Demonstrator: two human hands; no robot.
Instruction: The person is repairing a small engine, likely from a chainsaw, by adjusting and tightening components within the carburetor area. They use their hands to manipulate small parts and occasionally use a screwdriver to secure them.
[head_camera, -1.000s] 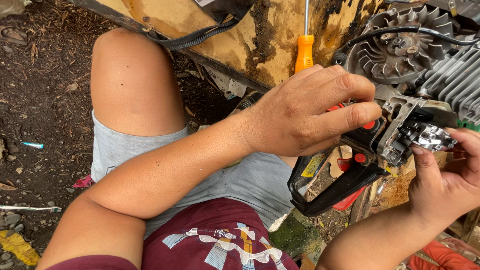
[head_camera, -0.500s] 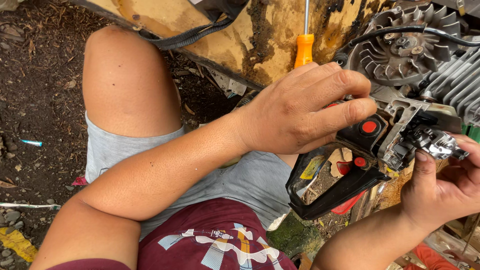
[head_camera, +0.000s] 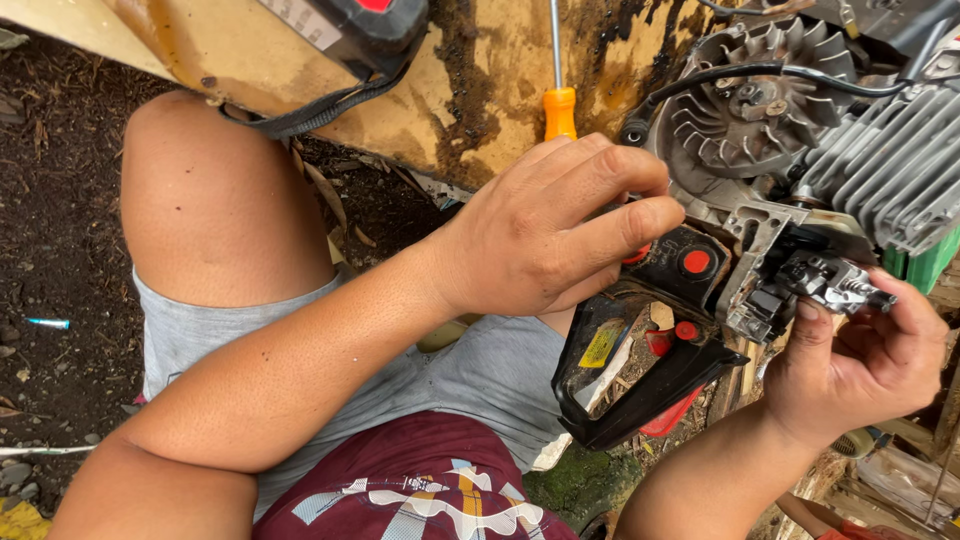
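Up close, the left hand (head_camera: 545, 235) curls its fingers around the black rear handle (head_camera: 640, 375) of the stripped engine (head_camera: 800, 150). Just beside it, the right hand (head_camera: 860, 365) has its fingers pinching a small metal carburettor (head_camera: 830, 283) against the engine's side, below the finned cylinder (head_camera: 890, 165).

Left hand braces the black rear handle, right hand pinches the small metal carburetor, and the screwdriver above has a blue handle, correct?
Not quite: the head view shows the screwdriver has an orange handle. The left hand on the black rear handle and right hand on the carburetor are right.
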